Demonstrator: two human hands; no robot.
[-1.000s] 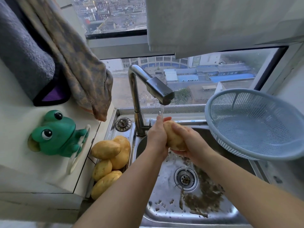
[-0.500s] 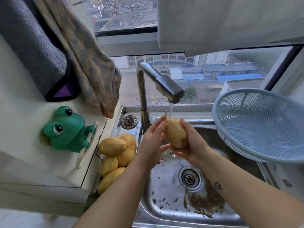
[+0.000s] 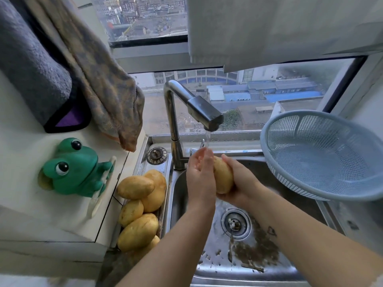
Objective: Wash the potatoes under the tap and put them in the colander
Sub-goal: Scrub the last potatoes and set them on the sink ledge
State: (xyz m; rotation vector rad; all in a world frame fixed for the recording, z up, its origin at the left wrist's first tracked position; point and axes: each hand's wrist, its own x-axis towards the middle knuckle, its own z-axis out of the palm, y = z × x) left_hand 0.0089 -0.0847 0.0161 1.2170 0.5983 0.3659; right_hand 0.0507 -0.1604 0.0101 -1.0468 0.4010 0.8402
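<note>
Over the steel sink (image 3: 209, 264) a yellow potato (image 3: 223, 176) is cupped from below and the right by my right hand (image 3: 241, 183), whose fingers curl round it. My left hand (image 3: 200, 175) lies flat against the potato's left side, fingers straight and pointing up into the thin stream from the tap (image 3: 204, 112). Several more potatoes (image 3: 143, 204) are piled on the ledge left of the basin. The pale blue colander (image 3: 323, 152) sits tilted at the sink's right edge, with nothing in it.
A green frog-shaped holder (image 3: 72, 166) stands on the white counter at the left. Towels (image 3: 99, 79) hang above it. Dirt flecks lie around the drain (image 3: 235, 223) in the basin. A window runs behind the tap.
The potato has tilted upright and sunk a little below the spout. My left hand has slid up its side into the water. Camera view shifted slightly.
</note>
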